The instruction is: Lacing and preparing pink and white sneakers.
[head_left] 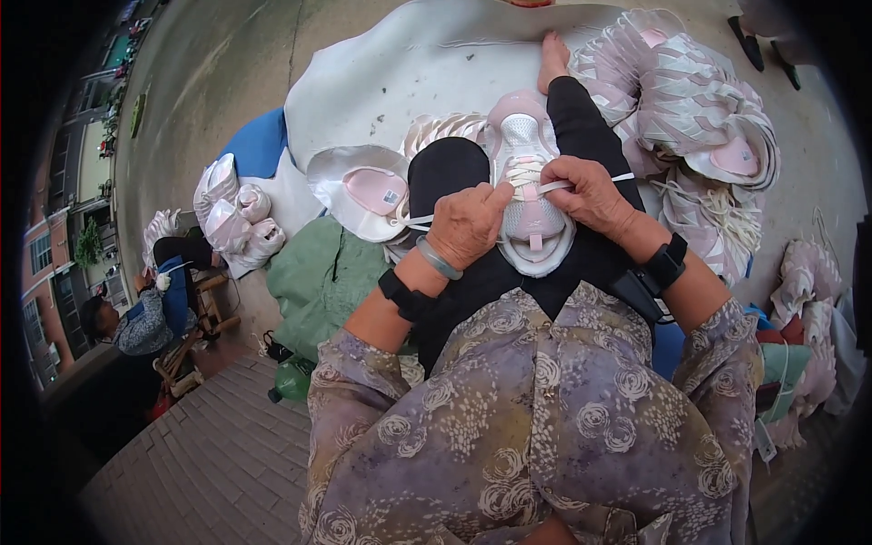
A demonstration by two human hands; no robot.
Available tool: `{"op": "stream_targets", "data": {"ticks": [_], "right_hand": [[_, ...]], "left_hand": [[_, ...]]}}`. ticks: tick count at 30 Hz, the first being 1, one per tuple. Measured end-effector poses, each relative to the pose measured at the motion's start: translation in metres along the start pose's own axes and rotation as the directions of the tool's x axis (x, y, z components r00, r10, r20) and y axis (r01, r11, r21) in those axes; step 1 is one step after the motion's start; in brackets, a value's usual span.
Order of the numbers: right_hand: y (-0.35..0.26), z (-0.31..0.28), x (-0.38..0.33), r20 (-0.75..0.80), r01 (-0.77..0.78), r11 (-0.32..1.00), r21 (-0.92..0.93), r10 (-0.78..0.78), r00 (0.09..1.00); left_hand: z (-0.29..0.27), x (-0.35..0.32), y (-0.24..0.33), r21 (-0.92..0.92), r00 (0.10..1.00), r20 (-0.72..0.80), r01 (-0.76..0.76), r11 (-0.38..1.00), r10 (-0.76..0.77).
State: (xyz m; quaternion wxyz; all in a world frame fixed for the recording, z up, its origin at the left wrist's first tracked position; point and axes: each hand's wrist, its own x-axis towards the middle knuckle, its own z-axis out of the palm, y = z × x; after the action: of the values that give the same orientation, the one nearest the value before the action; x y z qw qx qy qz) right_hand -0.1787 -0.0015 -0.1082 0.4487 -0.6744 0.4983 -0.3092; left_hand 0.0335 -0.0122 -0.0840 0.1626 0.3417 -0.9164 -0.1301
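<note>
Both hands on pink-white shoe in lap: left hand, right hand pinching white lace.

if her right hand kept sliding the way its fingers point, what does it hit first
Probably the left hand: the right hand points left across the pink-and-white shoe, along the white lace. Depth is unclear.
</note>
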Motion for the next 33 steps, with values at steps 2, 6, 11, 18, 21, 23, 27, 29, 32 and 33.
{"op": "stream_targets", "data": {"ticks": [2, 6, 11, 18, 21, 23, 27, 29, 32, 33], "right_hand": [[0.002, 0.001, 0.000, 0.006, -0.013, 0.999, 0.052, 0.013, 1.000], [0.001, 0.002, -0.002, -0.001, 0.002, 0.996, 0.090, -0.002, 1.000], [0.004, 0.003, -0.002, 0.001, 0.089, 0.996, -0.009, -0.089, 0.996], [0.007, -0.007, 0.008, 0.154, 0.234, 0.962, -0.144, -0.212, 0.965], [0.006, -0.016, 0.016, 0.269, 0.225, 0.946, -0.233, -0.160, 0.950], [0.000, -0.021, 0.019, 0.422, 0.131, 0.947, -0.292, 0.005, 0.906], [0.003, -0.028, 0.022, 0.478, 0.039, 0.975, -0.217, 0.072, 0.876], [-0.002, -0.030, 0.022, 0.516, 0.031, 0.962, -0.273, 0.119, 0.849], [0.003, -0.031, 0.018, 0.494, 0.067, 0.980, -0.188, 0.035, 0.869], [0.003, -0.031, 0.018, 0.493, 0.068, 0.980, -0.185, 0.033, 0.869]], "left_hand": [[0.000, 0.000, 0.001, -0.001, 1.000, -0.006, -0.002, 1.000, 0.002], [-0.002, 0.000, 0.007, 0.024, 1.000, -0.011, 0.007, 1.000, -0.007], [-0.006, 0.001, 0.016, -0.019, 0.997, 0.026, 0.070, 0.997, -0.069], [0.005, 0.008, 0.019, 0.017, 0.993, -0.007, 0.115, 0.993, -0.115], [0.007, 0.013, 0.024, 0.055, 0.991, -0.010, 0.134, 0.989, -0.134], [0.006, 0.015, 0.027, 0.085, 0.990, 0.002, 0.142, 0.986, -0.143], [0.003, 0.013, 0.028, 0.120, 0.991, 0.064, 0.113, 0.986, -0.122], [0.006, 0.010, 0.027, 0.105, 0.994, 0.044, 0.100, 0.989, -0.105], [-0.001, 0.012, 0.030, 0.008, 0.991, 0.027, 0.135, 0.991, -0.135], [-0.002, 0.012, 0.029, 0.010, 0.990, 0.029, 0.135, 0.991, -0.135]]}}
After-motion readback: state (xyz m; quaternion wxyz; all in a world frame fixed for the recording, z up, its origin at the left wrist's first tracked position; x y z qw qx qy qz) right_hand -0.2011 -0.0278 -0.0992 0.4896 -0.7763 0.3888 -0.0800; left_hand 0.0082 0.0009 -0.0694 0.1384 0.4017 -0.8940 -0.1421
